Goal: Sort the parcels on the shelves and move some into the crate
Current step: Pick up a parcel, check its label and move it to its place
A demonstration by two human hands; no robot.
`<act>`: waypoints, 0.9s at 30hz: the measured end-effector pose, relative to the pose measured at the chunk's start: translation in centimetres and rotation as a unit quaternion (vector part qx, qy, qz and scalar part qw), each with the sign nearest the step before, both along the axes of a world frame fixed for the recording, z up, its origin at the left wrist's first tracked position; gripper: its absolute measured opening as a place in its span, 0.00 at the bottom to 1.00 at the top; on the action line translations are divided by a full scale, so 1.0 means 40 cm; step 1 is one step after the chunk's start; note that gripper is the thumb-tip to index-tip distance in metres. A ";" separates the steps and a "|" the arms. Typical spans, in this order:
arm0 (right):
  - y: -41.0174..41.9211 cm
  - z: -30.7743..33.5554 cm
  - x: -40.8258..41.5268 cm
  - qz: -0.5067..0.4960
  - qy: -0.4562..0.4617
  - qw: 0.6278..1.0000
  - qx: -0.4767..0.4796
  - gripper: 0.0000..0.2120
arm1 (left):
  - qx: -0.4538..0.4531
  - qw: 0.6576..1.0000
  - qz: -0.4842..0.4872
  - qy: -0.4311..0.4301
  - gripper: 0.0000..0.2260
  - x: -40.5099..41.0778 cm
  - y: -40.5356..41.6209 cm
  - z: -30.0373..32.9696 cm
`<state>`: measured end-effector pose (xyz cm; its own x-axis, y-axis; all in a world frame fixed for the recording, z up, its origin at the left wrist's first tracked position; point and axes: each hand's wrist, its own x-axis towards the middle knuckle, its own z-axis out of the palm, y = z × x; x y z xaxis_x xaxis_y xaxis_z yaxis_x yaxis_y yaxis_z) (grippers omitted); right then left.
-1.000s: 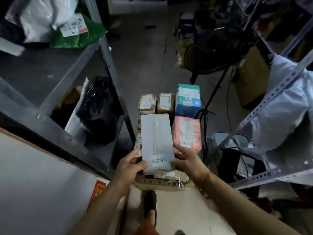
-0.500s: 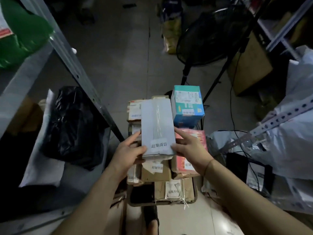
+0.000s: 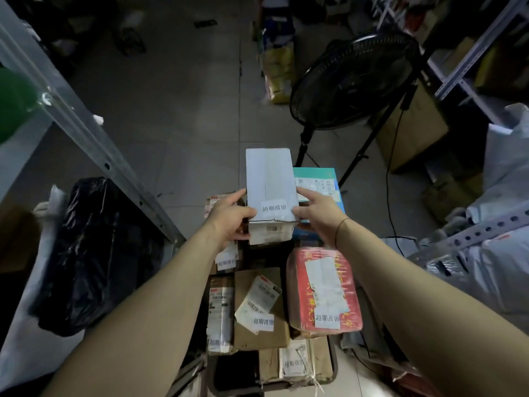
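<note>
Both hands clamped on a white box [image 3: 270,184], one at each side of its near end: left hand [image 3: 232,217] with thumb on top, right hand [image 3: 316,214] with fingers along the edge. Held above the crate [image 3: 333,365] packed with parcels: a red parcel [image 3: 323,287] at right, a brown box [image 3: 259,310] in the middle, a teal box [image 3: 317,184] just behind the right hand. Black bag [image 3: 86,253] on the left shelf. Black fan [image 3: 352,81] standing on the floor beyond.
</note>
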<state>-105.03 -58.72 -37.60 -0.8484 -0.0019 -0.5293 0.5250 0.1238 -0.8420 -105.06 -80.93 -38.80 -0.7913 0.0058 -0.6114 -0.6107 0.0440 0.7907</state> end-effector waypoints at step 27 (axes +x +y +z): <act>-0.003 -0.046 0.038 0.046 0.060 0.980 0.186 0.22 | -0.091 0.990 -0.072 0.074 0.29 0.020 0.001 -0.026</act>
